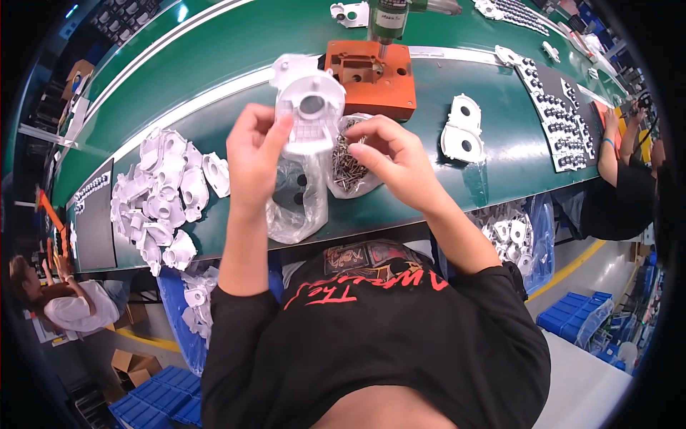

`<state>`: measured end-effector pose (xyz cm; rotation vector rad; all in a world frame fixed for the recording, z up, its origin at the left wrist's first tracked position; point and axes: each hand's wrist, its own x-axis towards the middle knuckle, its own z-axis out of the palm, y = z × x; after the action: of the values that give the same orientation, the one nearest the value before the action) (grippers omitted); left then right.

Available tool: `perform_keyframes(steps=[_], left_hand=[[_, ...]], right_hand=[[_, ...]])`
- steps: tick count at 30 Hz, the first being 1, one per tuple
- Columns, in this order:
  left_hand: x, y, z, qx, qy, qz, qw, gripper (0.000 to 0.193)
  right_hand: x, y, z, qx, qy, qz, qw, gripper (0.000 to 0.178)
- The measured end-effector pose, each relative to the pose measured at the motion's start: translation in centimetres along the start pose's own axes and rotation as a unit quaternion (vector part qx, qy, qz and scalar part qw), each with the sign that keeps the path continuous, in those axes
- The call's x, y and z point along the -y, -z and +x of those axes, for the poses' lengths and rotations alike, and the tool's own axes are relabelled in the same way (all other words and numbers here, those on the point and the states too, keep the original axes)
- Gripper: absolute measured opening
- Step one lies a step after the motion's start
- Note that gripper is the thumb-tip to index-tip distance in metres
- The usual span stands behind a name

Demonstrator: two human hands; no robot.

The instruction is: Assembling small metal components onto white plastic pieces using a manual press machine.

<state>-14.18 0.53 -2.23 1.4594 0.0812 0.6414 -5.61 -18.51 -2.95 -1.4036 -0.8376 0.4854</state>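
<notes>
A white plastic housing [307, 107] with a round hole is held up in my left hand [254, 154], the thumb pressed against its near side. My right hand [396, 161] is over a clear bag of small screws [349, 168], with thumb and forefinger curled in a pinch. Whatever lies between those fingertips is too small to make out. Just beyond the housing stands an orange fixture block [389, 82], under the tip of a green and silver press tool [389, 25]. Another clear plastic bag [296, 214] with dark round pieces lies below my left hand.
A heap of white housings [164, 193] covers the table's left part. Another white housing [463, 129] lies to the right. Parts with black pieces stand in rows on a dark board [561, 114]. Co-workers sit at both sides; blue crates [575, 318] stand on the floor.
</notes>
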Motion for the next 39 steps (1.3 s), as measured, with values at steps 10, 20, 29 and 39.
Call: perform_keyframes(steps=[10, 20, 29, 39], left_hand=[[7.5, -2.8, 11.6, 0.208, -0.321, 0.531, 0.756, 0.008], [10.4, -4.0, 12.8, 0.235, -0.368, 0.488, 0.756, 0.011], [10.1, -3.8, 13.2, 0.294, -0.284, 0.487, 0.772, 0.014], [8.7, -0.2, 13.2, 0.188, -0.038, 0.342, 0.92, 0.023]], right_hand=[[-1.0, 3.2, -2.5, -0.055, 0.004, -0.013, 0.998, 0.014], [-0.9, 3.1, -1.9, -0.054, -0.013, -0.091, 0.994, 0.012], [-0.7, 2.7, 0.3, -0.033, 0.156, -0.332, 0.93, 0.016], [-1.4, 1.2, 1.3, -0.009, 0.156, -0.528, 0.834, 0.016]])
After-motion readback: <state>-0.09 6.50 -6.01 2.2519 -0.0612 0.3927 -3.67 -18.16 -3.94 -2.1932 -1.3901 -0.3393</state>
